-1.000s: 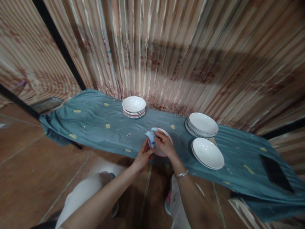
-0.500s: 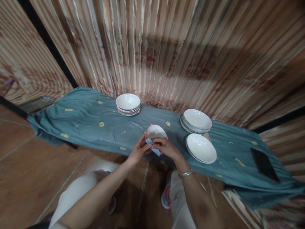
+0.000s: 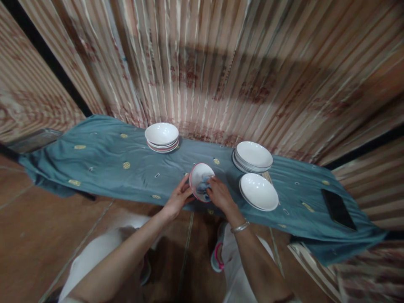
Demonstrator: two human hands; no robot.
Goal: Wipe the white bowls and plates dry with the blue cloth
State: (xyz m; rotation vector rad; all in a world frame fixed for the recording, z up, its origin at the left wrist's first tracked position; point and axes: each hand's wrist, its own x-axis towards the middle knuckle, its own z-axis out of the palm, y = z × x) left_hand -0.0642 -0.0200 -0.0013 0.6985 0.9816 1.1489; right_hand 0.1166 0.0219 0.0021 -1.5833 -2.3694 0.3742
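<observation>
As the left hand clamps the red-rimmed, round white bowl at eight o'clock over the teal fabric tablecloth, the right hand pinches a crumpled blue cloth inside at four, seemingly the wiping step, calling next for a steady rim.

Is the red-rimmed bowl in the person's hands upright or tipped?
Tipped: the red-rimmed bowl shows its inside toward the viewer, its outline taller than wide, unlike the wide ovals of the stacked bowls at left.

The held bowl looks smooth, the tablecloth matt fabric, the bracelet shiny metal.
</observation>
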